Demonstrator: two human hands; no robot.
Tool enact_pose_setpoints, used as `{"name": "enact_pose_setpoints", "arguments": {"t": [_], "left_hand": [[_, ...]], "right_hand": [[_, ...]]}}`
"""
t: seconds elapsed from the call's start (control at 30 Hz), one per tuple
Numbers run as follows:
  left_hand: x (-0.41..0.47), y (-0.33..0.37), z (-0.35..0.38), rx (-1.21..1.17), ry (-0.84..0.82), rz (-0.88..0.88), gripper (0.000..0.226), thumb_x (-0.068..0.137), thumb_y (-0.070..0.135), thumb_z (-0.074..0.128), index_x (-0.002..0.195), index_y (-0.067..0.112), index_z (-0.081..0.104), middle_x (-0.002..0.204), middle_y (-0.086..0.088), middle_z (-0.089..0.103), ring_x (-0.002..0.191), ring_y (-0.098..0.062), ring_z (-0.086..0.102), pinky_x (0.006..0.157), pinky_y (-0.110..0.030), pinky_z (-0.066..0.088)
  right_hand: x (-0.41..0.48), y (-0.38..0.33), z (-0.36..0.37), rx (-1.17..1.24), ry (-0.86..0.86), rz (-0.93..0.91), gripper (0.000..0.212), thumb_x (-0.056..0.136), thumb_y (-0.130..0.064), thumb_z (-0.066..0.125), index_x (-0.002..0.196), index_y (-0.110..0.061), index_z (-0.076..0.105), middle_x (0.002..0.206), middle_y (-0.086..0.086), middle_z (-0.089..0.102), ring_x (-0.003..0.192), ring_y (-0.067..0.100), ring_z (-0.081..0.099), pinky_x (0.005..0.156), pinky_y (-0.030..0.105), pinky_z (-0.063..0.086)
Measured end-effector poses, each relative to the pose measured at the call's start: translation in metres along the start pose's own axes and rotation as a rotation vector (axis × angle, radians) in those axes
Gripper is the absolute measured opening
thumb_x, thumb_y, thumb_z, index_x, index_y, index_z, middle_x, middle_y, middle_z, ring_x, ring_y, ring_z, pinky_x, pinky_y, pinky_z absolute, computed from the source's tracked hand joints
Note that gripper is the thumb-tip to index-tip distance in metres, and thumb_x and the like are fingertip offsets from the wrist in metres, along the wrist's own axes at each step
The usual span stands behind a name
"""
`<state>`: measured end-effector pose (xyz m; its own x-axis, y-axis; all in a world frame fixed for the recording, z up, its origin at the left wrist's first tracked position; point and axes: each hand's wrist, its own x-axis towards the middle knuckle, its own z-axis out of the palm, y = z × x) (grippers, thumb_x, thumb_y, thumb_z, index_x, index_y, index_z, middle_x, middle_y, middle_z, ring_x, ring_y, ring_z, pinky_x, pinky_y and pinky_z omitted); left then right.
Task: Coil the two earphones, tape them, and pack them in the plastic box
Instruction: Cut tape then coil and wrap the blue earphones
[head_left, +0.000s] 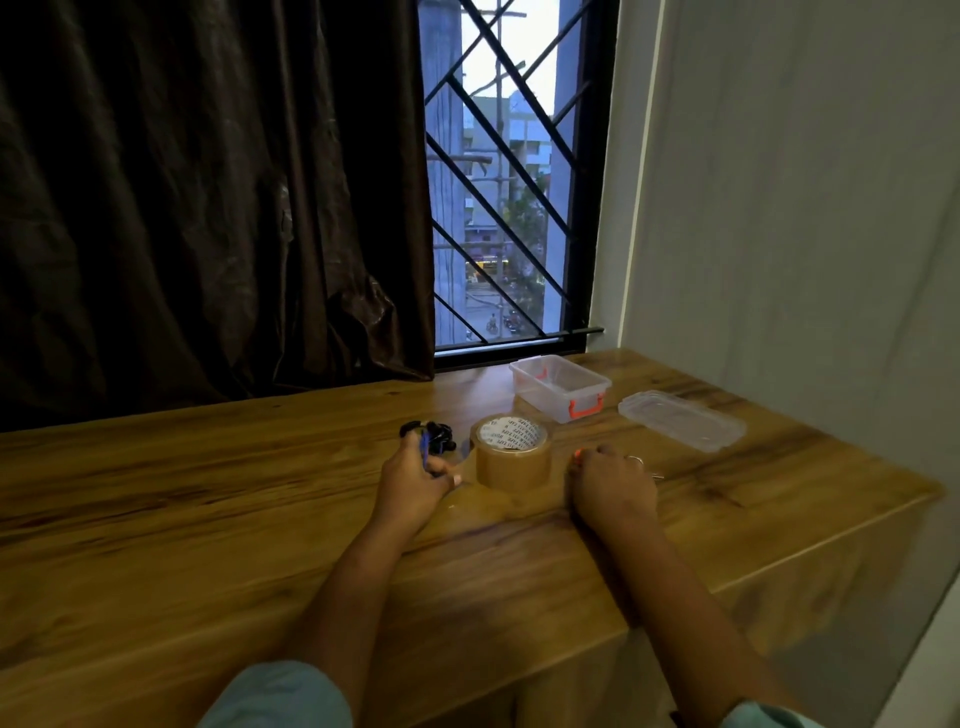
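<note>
Left hand: the left hand (415, 480) is resting on the wooden desk (208, 519) just left of the tape, its fingers curling round the near end of the earphones.
Earphones: a black and blue tangle of earphone cables (434, 439) is lying mid-desk, just left of the roll and partly hidden under the left fingers.
Right hand: the right hand (613, 486) is lying knuckles-up right of the roll with its fingers tucked under. A small metal loop (635, 459) is showing beyond the knuckles, and I cannot tell whether the hand is holding it.
Tape: a brown roll of packing tape (511, 454) is sitting hole-up between the two hands, and a glossy strip (478, 506) is trailing from it toward the near edge.
Box: a clear plastic box (561, 397) with orange latches is standing open near the far edge, beyond the roll.
Lid: a clear plastic lid (680, 421) is lying apart from the box, toward the right edge.
Backdrop: a dark brown curtain (208, 208) and a barred window (509, 182) are standing behind the far edge.
</note>
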<state>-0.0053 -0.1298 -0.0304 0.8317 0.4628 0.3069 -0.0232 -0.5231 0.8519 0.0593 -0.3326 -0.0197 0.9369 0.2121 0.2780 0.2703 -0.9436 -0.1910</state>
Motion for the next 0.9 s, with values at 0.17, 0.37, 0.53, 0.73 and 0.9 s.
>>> {"name": "enact_pose_setpoints", "arguments": {"t": [0.17, 0.37, 0.53, 0.73, 0.9], "left_hand": [[-0.006, 0.001, -0.004, 0.004, 0.005, 0.024, 0.05, 0.077, 0.003, 0.072, 0.119, 0.008, 0.045, 0.068, 0.007, 0.056, 0.07, -0.01, 0.055, 0.061, -0.019, 0.038], [-0.008, -0.001, -0.006, 0.006, 0.011, 0.047, 0.042, 0.075, 0.006, 0.074, 0.104, 0.015, 0.045, 0.073, 0.006, 0.062, 0.074, -0.014, 0.06, 0.059, -0.02, 0.04], [-0.007, -0.001, -0.007, -0.033, 0.03, 0.008, 0.045, 0.076, 0.01, 0.075, 0.102, 0.014, 0.039, 0.075, 0.007, 0.062, 0.077, -0.017, 0.06, 0.064, -0.023, 0.04], [-0.009, 0.0, -0.009, -0.09, 0.017, -0.022, 0.043, 0.077, 0.01, 0.074, 0.104, 0.012, 0.04, 0.077, 0.005, 0.062, 0.076, -0.015, 0.059, 0.061, -0.023, 0.042], [-0.008, -0.001, -0.01, -0.124, -0.001, -0.029, 0.04, 0.079, 0.01, 0.072, 0.103, 0.012, 0.04, 0.08, 0.001, 0.064, 0.076, -0.017, 0.06, 0.058, -0.022, 0.041]], "right_hand": [[-0.017, -0.008, -0.007, 0.045, -0.003, -0.069, 0.026, 0.095, -0.031, 0.044, 0.095, -0.012, 0.062, 0.109, 0.007, 0.058, 0.096, 0.03, 0.06, 0.086, 0.041, 0.048], [-0.026, -0.002, -0.017, 0.18, -0.015, -0.021, 0.008, 0.091, -0.021, 0.055, 0.096, -0.018, 0.06, 0.101, 0.005, 0.064, 0.095, 0.023, 0.06, 0.08, 0.036, 0.053], [-0.029, 0.009, -0.029, 0.118, -0.02, 0.089, 0.02, 0.089, -0.033, 0.056, 0.102, -0.018, 0.063, 0.099, 0.006, 0.064, 0.095, 0.025, 0.06, 0.076, 0.037, 0.055], [-0.029, -0.004, -0.047, -0.12, -0.157, 0.052, 0.025, 0.091, -0.023, 0.054, 0.114, -0.014, 0.057, 0.119, 0.008, 0.059, 0.11, 0.026, 0.058, 0.083, 0.033, 0.049], [-0.04, -0.022, -0.045, -0.32, -0.153, -0.073, 0.026, 0.096, -0.016, 0.044, 0.121, -0.014, 0.052, 0.123, 0.007, 0.056, 0.114, 0.026, 0.056, 0.095, 0.039, 0.047]]}}
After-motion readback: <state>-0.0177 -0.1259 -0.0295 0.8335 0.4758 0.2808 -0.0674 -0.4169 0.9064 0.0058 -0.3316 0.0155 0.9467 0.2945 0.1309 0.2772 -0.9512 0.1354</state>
